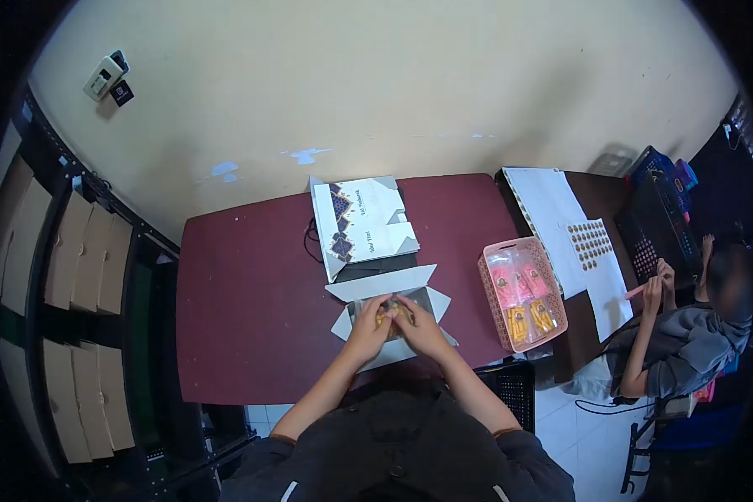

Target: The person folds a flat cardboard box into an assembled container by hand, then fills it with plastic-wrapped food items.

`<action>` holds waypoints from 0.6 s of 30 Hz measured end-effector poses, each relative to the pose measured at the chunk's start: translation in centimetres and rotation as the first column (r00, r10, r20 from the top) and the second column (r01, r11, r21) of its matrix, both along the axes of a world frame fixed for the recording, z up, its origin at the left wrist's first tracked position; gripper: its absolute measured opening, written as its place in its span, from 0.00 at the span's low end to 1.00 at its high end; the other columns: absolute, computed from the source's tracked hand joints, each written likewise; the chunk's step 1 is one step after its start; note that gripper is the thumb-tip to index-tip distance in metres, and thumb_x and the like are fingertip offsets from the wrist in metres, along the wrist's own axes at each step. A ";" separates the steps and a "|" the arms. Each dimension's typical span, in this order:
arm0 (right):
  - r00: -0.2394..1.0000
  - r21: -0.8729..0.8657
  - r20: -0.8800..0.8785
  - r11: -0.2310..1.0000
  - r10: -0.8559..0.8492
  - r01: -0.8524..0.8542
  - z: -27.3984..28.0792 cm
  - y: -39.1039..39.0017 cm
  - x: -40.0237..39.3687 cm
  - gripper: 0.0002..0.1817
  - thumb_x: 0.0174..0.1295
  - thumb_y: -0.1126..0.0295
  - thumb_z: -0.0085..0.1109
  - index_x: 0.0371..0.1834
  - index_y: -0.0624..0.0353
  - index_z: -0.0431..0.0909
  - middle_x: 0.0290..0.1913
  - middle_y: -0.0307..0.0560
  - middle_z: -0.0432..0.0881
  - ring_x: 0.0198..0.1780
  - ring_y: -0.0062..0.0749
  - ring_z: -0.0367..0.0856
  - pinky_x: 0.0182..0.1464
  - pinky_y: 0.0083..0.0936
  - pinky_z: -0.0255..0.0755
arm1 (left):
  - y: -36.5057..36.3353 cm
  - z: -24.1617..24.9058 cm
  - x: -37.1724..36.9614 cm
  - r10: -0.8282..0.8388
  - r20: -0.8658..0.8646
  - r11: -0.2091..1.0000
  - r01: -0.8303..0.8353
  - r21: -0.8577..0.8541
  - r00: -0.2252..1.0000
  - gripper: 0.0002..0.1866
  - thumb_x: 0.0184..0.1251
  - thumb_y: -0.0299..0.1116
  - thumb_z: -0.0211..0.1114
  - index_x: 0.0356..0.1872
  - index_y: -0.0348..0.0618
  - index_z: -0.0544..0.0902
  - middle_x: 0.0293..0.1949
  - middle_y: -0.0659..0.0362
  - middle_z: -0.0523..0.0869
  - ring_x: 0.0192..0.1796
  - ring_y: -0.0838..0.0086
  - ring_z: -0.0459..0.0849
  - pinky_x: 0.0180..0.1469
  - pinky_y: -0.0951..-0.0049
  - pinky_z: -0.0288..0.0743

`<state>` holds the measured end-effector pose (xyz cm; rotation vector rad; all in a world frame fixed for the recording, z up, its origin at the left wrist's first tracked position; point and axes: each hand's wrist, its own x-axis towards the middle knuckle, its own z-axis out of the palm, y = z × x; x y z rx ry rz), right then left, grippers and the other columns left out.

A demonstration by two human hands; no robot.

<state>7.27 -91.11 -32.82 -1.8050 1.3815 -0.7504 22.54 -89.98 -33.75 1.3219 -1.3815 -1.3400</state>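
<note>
My left hand [371, 327] and my right hand [417, 326] come together over an open box [380, 358] with its pale flaps spread out. Between my curved fingers shows a small clear packet with yellow contents [388, 321], partly covered by both hands. The fingers of each hand rest around it, thumbs towards the middle. The dark inside of the box lies beneath my hands. Just beyond it is a stack of white printed boxes or box sheets [372, 219] with a dark blue pattern, lying on a black item.
A pink basket [486, 294] of clear packets with pink and yellow contents stands at right on the maroon table [251, 293]. Beyond it, a person [678, 343] handles a pink item beside a sticker sheet [590, 244]. Shelves with cardboard boxes [86, 259] stand left.
</note>
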 end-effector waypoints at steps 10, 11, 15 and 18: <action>1.000 0.224 -0.018 0.974 -0.025 0.029 -0.7 -0.5 -0.3 0.31 0.56 0.56 0.61 0.59 0.65 0.70 0.47 0.64 0.79 0.49 0.50 0.79 0.52 0.33 0.70 | 0.6 1.6 0.4 0.008 0.735 0.948 0.228 -0.221 0.678 0.18 0.64 0.34 0.52 0.54 0.44 0.77 0.65 0.47 0.65 0.69 0.47 0.55 0.69 0.46 0.43; 0.993 0.218 -0.120 0.976 0.012 0.015 -0.4 -0.5 -0.1 0.34 0.54 0.54 0.63 0.60 0.65 0.68 0.48 0.64 0.79 0.50 0.49 0.79 0.53 0.32 0.70 | 0.7 2.0 0.3 -0.022 0.845 0.959 0.250 -0.133 0.535 0.19 0.64 0.37 0.53 0.54 0.45 0.78 0.67 0.49 0.62 0.71 0.45 0.51 0.69 0.41 0.36; 0.997 0.163 -0.068 0.986 0.030 -0.018 -2.3 -0.5 0.3 0.40 0.51 0.52 0.65 0.62 0.68 0.64 0.52 0.66 0.75 0.55 0.52 0.75 0.58 0.33 0.67 | 0.7 0.4 0.5 -0.061 0.885 0.961 0.268 -0.073 0.461 0.21 0.64 0.42 0.54 0.56 0.48 0.78 0.69 0.51 0.58 0.73 0.46 0.44 0.68 0.37 0.29; 0.991 0.274 -0.104 0.960 0.082 -0.051 -2.9 -0.8 0.6 0.44 0.51 0.50 0.65 0.63 0.72 0.60 0.62 0.66 0.66 0.63 0.53 0.66 0.63 0.34 0.62 | 0.7 -0.3 0.7 0.049 0.919 0.945 0.279 -0.169 0.390 0.21 0.63 0.40 0.55 0.58 0.52 0.76 0.70 0.52 0.57 0.73 0.46 0.43 0.67 0.35 0.28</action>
